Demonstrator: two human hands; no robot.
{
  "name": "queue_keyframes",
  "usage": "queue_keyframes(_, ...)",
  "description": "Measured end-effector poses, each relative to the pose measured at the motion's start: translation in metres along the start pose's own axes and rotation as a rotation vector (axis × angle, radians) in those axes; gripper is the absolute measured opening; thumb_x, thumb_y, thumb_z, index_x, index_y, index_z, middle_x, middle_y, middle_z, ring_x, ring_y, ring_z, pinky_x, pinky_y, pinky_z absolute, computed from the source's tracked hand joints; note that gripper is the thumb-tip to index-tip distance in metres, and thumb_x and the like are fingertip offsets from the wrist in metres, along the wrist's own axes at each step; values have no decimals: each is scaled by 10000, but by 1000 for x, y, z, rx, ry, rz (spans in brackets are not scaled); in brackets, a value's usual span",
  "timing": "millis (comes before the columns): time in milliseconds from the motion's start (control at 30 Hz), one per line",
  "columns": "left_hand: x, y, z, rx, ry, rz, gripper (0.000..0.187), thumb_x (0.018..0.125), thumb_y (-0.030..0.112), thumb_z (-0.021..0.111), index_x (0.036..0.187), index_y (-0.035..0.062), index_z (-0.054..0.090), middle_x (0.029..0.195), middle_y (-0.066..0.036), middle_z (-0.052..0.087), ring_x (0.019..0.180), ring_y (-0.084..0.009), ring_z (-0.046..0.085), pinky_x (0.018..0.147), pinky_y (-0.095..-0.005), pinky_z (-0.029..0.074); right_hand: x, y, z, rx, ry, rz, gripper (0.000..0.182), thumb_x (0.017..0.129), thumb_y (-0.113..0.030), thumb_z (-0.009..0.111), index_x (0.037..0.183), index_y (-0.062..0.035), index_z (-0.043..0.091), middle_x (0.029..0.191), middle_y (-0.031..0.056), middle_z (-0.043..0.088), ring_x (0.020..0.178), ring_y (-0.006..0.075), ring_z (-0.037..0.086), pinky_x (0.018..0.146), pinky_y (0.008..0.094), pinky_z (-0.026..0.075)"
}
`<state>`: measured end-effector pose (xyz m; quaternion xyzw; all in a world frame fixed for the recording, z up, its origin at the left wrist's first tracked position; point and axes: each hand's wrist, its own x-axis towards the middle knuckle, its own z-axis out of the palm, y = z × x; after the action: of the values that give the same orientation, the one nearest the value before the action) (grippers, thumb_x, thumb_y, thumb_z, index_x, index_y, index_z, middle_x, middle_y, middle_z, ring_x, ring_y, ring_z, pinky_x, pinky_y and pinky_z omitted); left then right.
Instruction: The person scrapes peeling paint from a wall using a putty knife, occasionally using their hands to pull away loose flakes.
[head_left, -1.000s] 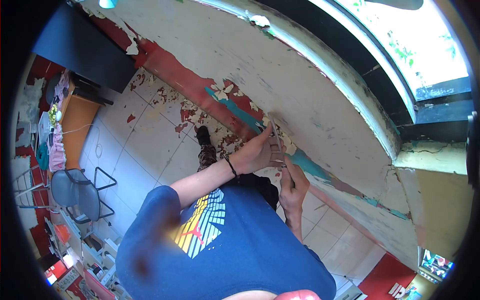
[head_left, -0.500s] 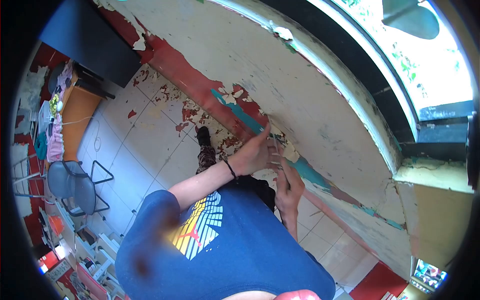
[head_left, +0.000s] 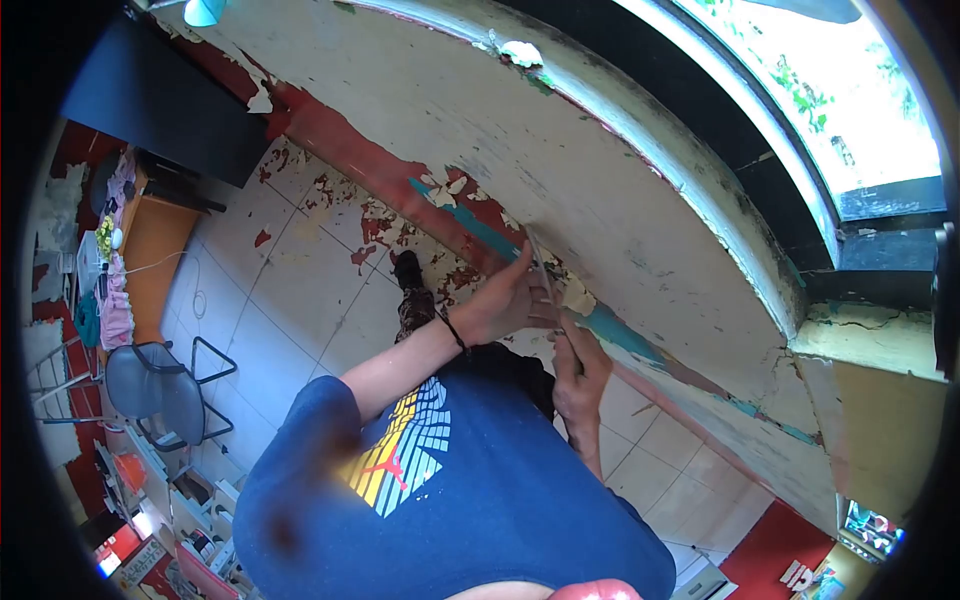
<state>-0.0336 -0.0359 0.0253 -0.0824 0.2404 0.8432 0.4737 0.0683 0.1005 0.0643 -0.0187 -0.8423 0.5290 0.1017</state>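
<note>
Both hands on a scraper, blade flat against the peeling wall at the teal paint stripe. Left hand presses the blade, fingers wrapped over it. Right hand has fingers clenched around the handle, just below the left hand. Gray chair stands well apart on the tiled floor.

wall: cream, peeling (red and teal beneath) | shirt: blue, yellow-white graphic | floor tiles: white

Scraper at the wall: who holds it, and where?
Both hands: the right hand grips the scraper at its lower handle end; the left hand presses against its blade.
</note>
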Motion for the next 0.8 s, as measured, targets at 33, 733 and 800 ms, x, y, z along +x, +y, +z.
queue_keyframes(33,3,-3,3,-23,-34,-32,681,855,687,307,930,62,567,895,-64,583,889,-231,575,851,-374,407,-3,0,-5,29,5,75,312,838,-2,525,1142,15,590,756,98,580,634,137,493,619,254,414)
queue_keyframes(733,2,13,-6,-279,-32,103,651,810,736,348,771,103,496,734,-5,475,788,-199,504,772,-319,375,28,0,33,-20,-26,-55,283,834,-2,556,1113,9,606,805,115,600,700,166,546,647,265,430)
queue_keyframes(800,3,14,-21,-369,-120,160,648,814,727,356,779,98,507,736,-10,480,787,-200,503,773,-319,376,29,-4,41,-10,-19,-104,286,831,0,558,1113,10,605,794,111,592,686,163,534,642,268,426)
